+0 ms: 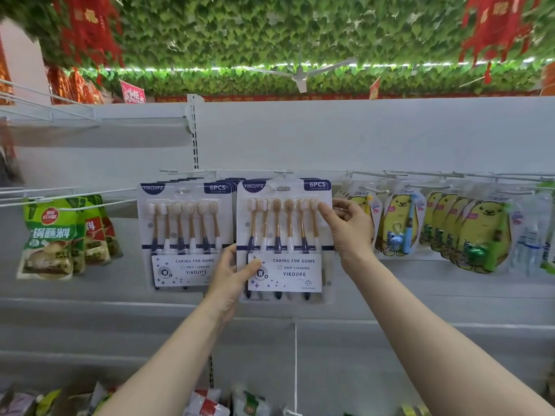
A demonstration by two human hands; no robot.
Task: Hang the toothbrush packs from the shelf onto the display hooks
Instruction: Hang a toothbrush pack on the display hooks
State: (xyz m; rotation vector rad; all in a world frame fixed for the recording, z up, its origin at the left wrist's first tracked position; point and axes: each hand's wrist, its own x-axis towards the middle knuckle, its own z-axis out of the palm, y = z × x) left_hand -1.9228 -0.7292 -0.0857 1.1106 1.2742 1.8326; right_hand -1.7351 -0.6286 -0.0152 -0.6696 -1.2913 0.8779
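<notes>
Clear blister plastic on white printed card: the toothbrush pack [285,235] I am handling holds six brushes side by side. It is held flat at the front of the right-hand row. Its hang slot [282,188] sits just below the display hook [282,173]; I cannot tell whether the wire already passes through it.

Left hand [228,274]: pinches the lower left edge, thumb on the printed face, fingers hidden behind the card.

Right hand [348,226]: grips the upper right edge beside the brush heads, one digit on the front face, the others curled at the card's margin.

A neighbouring stack [184,235] of identical packs hangs just beside it on the left. Bear-shaped packs [480,235] hang to the right, and green sachets [51,235] hang well apart at far left.

Handling, as I judge it: the pack is light, and stiff enough across the card to stay flat when held at two diagonal corners. The blister face is smooth and likely slippery, so I would take hold on the card margins. The weak point is probably the thin bridge of plastic above the slot. I would guide it along the wire without twisting or pulling down.
</notes>
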